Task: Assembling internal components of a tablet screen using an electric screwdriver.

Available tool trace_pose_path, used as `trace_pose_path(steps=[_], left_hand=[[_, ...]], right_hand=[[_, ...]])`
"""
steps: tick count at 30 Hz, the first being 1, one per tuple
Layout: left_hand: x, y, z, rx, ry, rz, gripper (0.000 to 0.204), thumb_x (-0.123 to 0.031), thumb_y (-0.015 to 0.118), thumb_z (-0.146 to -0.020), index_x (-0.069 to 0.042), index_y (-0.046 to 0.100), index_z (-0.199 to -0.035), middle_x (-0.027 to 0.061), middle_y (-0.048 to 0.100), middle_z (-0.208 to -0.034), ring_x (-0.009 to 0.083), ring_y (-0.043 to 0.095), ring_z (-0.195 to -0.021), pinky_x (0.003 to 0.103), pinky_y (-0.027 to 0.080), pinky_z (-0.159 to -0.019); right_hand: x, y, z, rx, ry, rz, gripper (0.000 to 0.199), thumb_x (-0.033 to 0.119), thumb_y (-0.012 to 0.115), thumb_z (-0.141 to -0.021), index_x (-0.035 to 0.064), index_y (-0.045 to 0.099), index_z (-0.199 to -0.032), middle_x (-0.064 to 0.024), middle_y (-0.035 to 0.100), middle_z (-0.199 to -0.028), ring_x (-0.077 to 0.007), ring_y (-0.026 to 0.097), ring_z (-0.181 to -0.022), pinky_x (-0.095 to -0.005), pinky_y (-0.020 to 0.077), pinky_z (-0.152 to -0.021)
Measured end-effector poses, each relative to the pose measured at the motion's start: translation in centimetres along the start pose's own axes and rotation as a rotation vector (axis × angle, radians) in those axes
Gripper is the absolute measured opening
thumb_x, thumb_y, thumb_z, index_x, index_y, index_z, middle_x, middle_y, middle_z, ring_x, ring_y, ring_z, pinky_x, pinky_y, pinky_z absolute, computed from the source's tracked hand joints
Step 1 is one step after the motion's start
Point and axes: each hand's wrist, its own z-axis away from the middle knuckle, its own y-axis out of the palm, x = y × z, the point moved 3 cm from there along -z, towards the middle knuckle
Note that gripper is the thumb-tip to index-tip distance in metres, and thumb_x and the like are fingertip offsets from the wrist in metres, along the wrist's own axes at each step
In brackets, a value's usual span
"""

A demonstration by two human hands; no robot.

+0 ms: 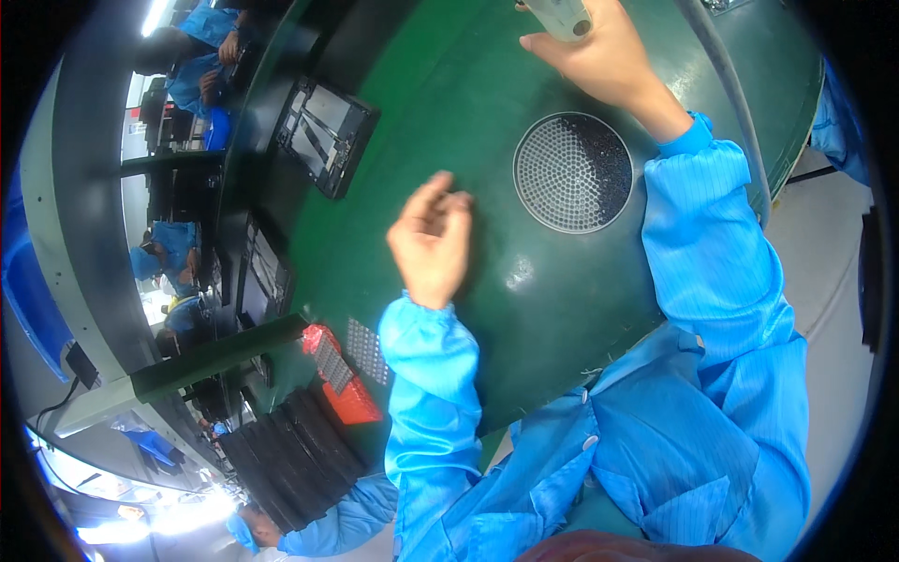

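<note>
Pale grey handheld tool (560, 17) is gripped in the right hand (599, 61) at the 12 o'clock edge of view, fingers wrapped round its body. Left hand (433, 241) is held empty over the green mat (449, 103), fingers loosely curled, near centre. Round perforated tray (572, 172) is seen between the hands, at 2 o'clock from the left hand, part filled with dark specks. Black frame part (326, 133) lies at 10 o'clock; red tray (342, 379) and stacked black trays (295, 457) at 7 o'clock. Grey hose (740, 112) is routed along the right rim. Other workers in blue coats are noted along the left.
</note>
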Motion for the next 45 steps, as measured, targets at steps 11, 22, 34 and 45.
trace_pose_path(steps=[11, 22, 34, 45], left_hand=[[2.2, -12.4, -13.0, 0.153, -0.037, -1.444, 0.048, -0.008, 0.066, -0.06, -0.004, 0.054, -0.106, 0.0153, 0.054, -0.116, 0.0353, 0.055, -0.102, 0.042, 0.047, -0.084], [0.4, -12.3, -11.4, -0.439, 0.231, -1.38, 0.045, -0.009, 0.06, -0.06, -0.002, 0.063, -0.105, 0.0198, 0.063, -0.097, 0.0371, 0.06, -0.089, 0.043, 0.048, -0.08], [-3.2, -6.8, 5.1, -0.307, 0.688, -1.069, 0.053, -0.002, 0.052, -0.053, 0.001, 0.061, -0.105, 0.017, 0.062, -0.104, 0.0337, 0.058, -0.097, 0.04, 0.042, -0.089], [-2.0, -2.9, 16.7, 0.135, 0.428, -0.719, 0.054, -0.018, 0.081, -0.06, 0.001, 0.058, -0.106, 0.0163, 0.06, -0.112, 0.033, 0.052, -0.114, 0.058, 0.023, -0.101]], right_hand=[[-2.4, 0.9, 0.0, 0.187, 0.06, 0.012, 0.033, 0.01, 0.066, -0.068, 0.0012, 0.06, -0.099, -0.0177, 0.063, -0.084, -0.0275, 0.062, -0.073, -0.0349, 0.0492, -0.066], [-2.8, 1.2, 0.3, 0.241, 0.228, -0.133, 0.034, 0.01, 0.065, -0.06, 0.0006, 0.061, -0.092, -0.0189, 0.065, -0.079, -0.0338, 0.064, -0.072, -0.0368, 0.052, -0.065], [-1.9, 1.4, 0.4, 0.204, 0.098, -0.032, 0.02, 0.012, 0.063, -0.065, 0.0025, 0.054, -0.08, -0.0169, 0.06, -0.078, -0.0365, 0.059, -0.071, -0.04, 0.0474, -0.062], [-1.5, 1.7, 0.0, 0.344, 0.364, -0.334, 0.032, 0.001, 0.066, -0.072, 0.0007, 0.056, -0.103, -0.0042, 0.061, -0.069, -0.0102, 0.057, -0.057, -0.0249, 0.0482, -0.057]])
